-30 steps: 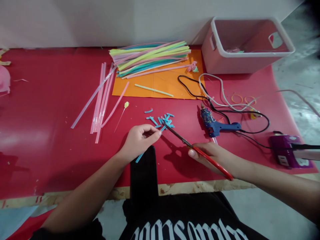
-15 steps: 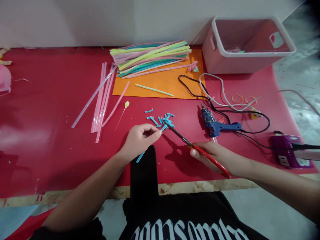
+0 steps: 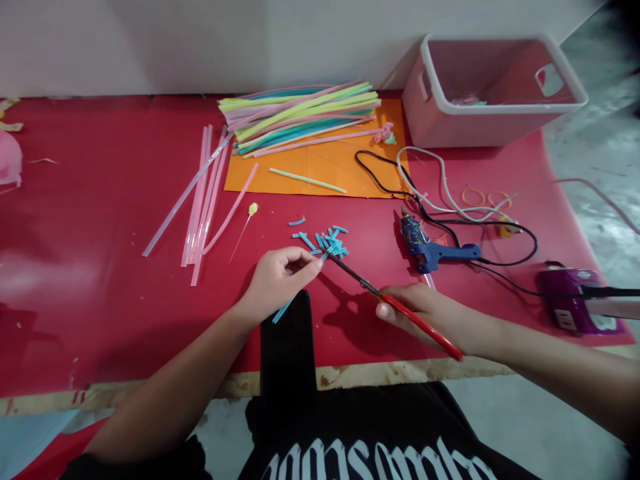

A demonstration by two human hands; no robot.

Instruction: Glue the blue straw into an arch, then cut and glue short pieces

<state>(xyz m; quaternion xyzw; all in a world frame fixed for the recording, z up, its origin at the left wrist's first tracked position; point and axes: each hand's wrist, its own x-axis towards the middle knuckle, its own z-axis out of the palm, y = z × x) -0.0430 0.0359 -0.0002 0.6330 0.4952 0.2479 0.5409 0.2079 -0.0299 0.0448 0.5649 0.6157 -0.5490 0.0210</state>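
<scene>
Pinching a thin blue stick [image 3: 282, 313] at centre frame, the left hand [image 3: 283, 279] on my feed has thumb and forefinger closed down narrow on it, with the tail poking out below the palm. Right of centre I've got the right hand [image 3: 425, 310] wrapped around the red handles of a pair of scissors [image 3: 370, 287], blades aimed up-left. The tips are right by the stick's upper end, but from my end I can't tell if they're actually biting it.

Just above the fingers there's a messy little pile of short blue pieces [image 3: 337, 245]. A blue glue gun [image 3: 430, 250] lies right of centre, and top right is a pink bin [image 3: 475, 127]. Top middle I see a big bundle of coloured sticks [image 3: 305, 120] on an orange sheet [image 3: 325, 160], all on a red tabletop [image 3: 100, 200].
</scene>
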